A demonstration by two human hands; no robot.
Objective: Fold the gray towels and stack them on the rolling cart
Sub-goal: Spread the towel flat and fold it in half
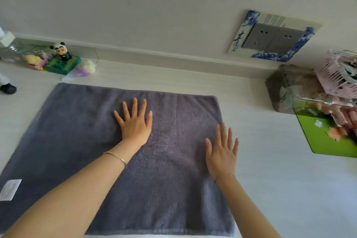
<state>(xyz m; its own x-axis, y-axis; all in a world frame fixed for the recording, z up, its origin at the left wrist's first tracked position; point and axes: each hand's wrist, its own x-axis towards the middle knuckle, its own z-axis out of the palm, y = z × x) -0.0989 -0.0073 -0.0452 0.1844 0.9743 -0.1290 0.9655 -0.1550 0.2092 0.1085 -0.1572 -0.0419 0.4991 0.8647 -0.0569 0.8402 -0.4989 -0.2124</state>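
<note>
A gray towel [77, 131] lies spread flat on the white tabletop [280, 189], with a white label near its left edge. My left hand [135, 123] presses flat on the towel's middle, fingers straight and spread. My right hand [222, 152] lies flat over the towel's right edge, fingers straight, partly on the cloth and partly over the table. No rolling cart is in view.
Small toys, a panda figure [61, 50] and a clear bottle [9, 46] line the back left by the wall. At the right stand a clear container [289, 91], a pink basket [336, 81] and a green mat [324, 137]. A wall socket [272, 39] is above.
</note>
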